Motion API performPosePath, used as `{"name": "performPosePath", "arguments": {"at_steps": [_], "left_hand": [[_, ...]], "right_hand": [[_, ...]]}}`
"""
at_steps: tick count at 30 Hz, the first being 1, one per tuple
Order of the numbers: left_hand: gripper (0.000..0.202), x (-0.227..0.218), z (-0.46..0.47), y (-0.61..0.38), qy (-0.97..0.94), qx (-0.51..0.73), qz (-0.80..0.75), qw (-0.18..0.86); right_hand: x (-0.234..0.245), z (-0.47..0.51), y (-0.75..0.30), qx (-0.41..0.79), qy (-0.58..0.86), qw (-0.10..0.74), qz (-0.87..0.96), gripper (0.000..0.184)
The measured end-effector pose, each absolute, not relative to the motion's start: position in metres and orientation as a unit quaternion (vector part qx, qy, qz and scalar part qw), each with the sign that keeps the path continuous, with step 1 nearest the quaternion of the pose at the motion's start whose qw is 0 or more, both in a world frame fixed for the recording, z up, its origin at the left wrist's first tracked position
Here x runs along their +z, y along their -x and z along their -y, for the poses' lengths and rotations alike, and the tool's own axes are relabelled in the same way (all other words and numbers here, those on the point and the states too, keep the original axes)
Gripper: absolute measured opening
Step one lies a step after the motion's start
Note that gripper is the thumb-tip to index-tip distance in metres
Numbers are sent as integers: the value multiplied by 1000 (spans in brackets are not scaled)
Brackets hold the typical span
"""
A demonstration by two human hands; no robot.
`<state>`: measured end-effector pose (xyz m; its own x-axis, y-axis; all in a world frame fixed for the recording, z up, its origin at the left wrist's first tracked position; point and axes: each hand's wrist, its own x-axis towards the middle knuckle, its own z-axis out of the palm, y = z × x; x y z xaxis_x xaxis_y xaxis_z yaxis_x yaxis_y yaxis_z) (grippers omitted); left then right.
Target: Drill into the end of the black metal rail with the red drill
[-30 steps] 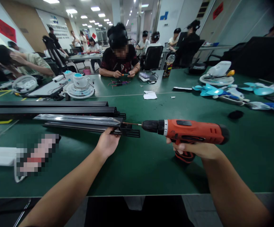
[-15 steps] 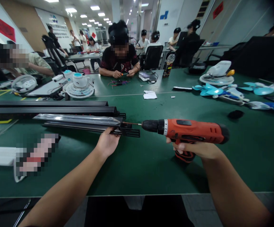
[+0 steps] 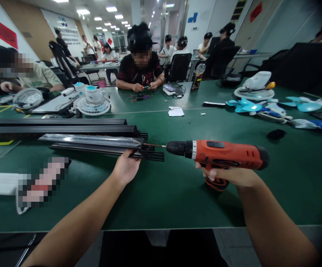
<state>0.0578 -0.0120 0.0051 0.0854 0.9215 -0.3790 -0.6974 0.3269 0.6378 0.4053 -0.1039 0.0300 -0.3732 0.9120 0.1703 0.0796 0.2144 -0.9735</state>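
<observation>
My right hand [image 3: 227, 175] is closed round the grip of an orange and black cordless drill [image 3: 219, 152], held level above the green table [image 3: 163, 193]. Its thin bit [image 3: 154, 145] reaches left into the end of a long black rail [image 3: 105, 146] with a shiny silver top strip. My left hand [image 3: 126, 167] grips that rail near its right end, fingers curled over its near edge. The rail lies flat on the table and runs off to the left.
Two more long black rails [image 3: 61, 126] lie behind. Small white fans [image 3: 93, 102] stand at the back left, blue fan blades [image 3: 244, 105] and parts at the right. White paper [image 3: 176, 112] lies mid-table. A person [image 3: 140, 68] sits opposite; others work at the left and further back.
</observation>
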Motion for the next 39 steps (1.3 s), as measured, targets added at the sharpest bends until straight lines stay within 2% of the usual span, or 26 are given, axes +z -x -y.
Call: {"name": "performPosePath", "arguments": {"at_steps": [16, 23, 39], "left_hand": [[38, 2, 11, -55, -135, 559, -381, 724], [41, 3, 12, -55, -145, 559, -375, 725], [39, 11, 15, -58, -125, 556, -386, 725]], "right_hand": [[20, 102, -408, 507, 375, 442, 638, 21], [27, 104, -406, 523, 404, 419, 623, 23], [21, 104, -409, 519, 387, 431, 629, 23]]}}
